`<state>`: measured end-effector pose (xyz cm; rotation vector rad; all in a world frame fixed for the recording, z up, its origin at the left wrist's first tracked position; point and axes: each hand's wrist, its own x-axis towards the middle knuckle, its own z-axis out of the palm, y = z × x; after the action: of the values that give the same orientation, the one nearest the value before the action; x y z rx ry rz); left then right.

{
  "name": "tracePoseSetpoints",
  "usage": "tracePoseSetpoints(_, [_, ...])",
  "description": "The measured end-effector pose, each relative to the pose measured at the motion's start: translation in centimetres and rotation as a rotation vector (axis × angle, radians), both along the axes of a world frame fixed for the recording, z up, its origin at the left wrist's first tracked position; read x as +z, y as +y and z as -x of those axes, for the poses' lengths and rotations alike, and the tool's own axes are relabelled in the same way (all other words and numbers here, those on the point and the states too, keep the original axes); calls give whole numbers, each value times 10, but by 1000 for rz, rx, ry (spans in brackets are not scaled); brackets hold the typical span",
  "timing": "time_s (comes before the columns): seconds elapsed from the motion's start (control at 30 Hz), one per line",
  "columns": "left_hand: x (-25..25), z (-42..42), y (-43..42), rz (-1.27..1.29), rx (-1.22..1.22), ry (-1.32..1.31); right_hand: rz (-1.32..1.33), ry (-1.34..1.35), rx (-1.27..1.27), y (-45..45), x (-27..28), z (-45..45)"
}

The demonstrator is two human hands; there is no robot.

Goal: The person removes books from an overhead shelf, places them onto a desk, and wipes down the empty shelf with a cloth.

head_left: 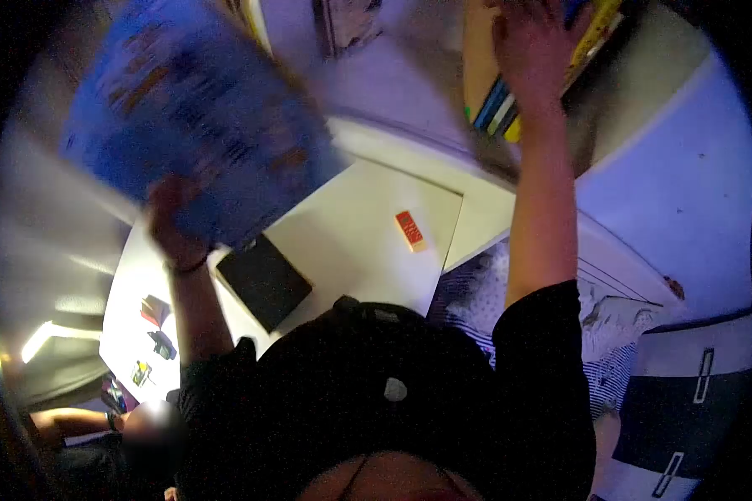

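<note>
Holding the blue sheet (213,108), left hand (174,219) should grip tight; right hand (538,42), fingers wide, should steady the books (495,107).

I'm watching a big blue book or sheet (217,117) now, its print smeared by blur, tilted, hiding part of the desk (351,225); right, yellow, blue and white books (500,110) sit close together.

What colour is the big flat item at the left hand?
The flat item is mostly blue, with blurred brownish and dark marks; head view.
</note>
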<state>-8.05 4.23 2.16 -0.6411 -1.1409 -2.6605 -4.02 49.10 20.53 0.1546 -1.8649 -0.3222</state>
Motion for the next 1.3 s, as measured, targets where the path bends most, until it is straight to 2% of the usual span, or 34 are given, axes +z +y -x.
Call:
tracePoseSetpoints(0.03, [-9,-27,-28,-118,-46,-52,88,-59,77,4,-5,5])
tracePoseSetpoints(0.1, [22,-91,-25,-84,-84,-223,-130,96,-120,-3,-5,-1])
tracePoseSetpoints(0.13, [-8,-97,-51,-108,-7,-335,-140,47,-114,-6,-3,-6])
tracePoseSetpoints(0.17, [-26,-112,-64,-11,104,-520,-153,-1,-103,-6,-3,-11])
tracePoseSetpoints(0.2, [-50,-119,-71,15,185,-553,-161,85,50,-7,-5,-4])
tracePoseSetpoints(0.23, [-110,-112,-110,9,94,-630,-159,174,199,-2,-7,6])
tracePoseSetpoints(0.27, [-115,-121,-92,153,301,-592,-193,-2,101,24,-1,12])
tracePoseSetpoints(0.3, [-146,-118,-95,142,277,-630,-233,-166,-4,47,3,20])
tracePoseSetpoints(0.33, [-176,-116,-98,131,253,-669,-233,-178,18,47,1,23])
tracePoseSetpoints(0.37, [-205,-113,-100,119,230,-707,-281,-132,-156,44,0,19])
tracePoseSetpoints(0.4, [-207,-115,-88,87,189,-712,-329,-81,-330,42,0,19])
tracePoseSetpoints(0.43, [-280,-98,-111,300,210,-665,-329,-83,-316,49,3,24])
tracePoseSetpoints(0.47, [-251,-100,-91,148,144,-823,-427,-110,-396,60,9,28])
tracePoseSetpoints(0.5, [-245,-99,-77,138,142,-820,-457,-124,-401,70,12,33])
tracePoseSetpoints(0.57, [-307,-78,-91,155,44,-921,-519,-152,-407,88,18,42])
tracePoseSetpoints(0.63, [-283,-76,-74,770,379,-1079,-550,-145,-458,81,18,35])
tracePoseSetpoints(0.67, [-276,-73,-77,1070,431,-1031,-560,-141,-475,74,18,30])
tracePoseSetpoints(0.7, [-270,-70,-75,1069,430,-1028,-546,-108,-556,67,17,27])
tracePoseSetpoints(0.77, [-207,-79,-53,1784,864,-750,-529,-78,-632,67,15,28])
tracePoseSetpoints(0.83, [-203,-61,-55,1807,863,-721,-544,-111,-510,74,16,28])
tracePoseSetpoints(0.87, [-193,-49,-51,1783,1008,-493,-548,-120,-476,61,17,21])
tracePoseSetpoints(0.9, [-183,-39,-47,1741,1140,-262,-409,-131,-404,46,9,16])
tracePoseSetpoints(0.93, [-144,-33,-30,1539,1080,-165,-271,-133,-336,25,4,8])
tracePoseSetpoints(0.97, [-92,-28,-3,1328,1014,-60,-267,-108,-362,19,0,7])
tracePoseSetpoints(1.03, [-17,-20,45,1004,832,224,-223,14,-88,18,2,8])
tracePoseSetpoints(1.1, [41,-16,97,803,557,430,-185,-23,-358,10,2,-2])
tracePoseSetpoints(1.13, [62,-10,123,774,481,513,-147,-71,-383,5,3,-4])
tracePoseSetpoints(1.17, [78,-1,149,717,340,481,-107,-125,-402,1,3,-7])
tracePoseSetpoints(1.2, [83,19,169,790,478,540,-107,-95,-422,-3,5,-10])
tracePoseSetpoints(1.23, [82,44,189,862,622,590,-78,-91,-322,-8,6,-12])
tracePoseSetpoints(1.27, [86,65,207,911,725,551,-48,-86,-220,-11,6,-15])
tracePoseSetpoints(1.3, [91,81,222,957,833,507,-46,-60,-229,-14,6,-17])
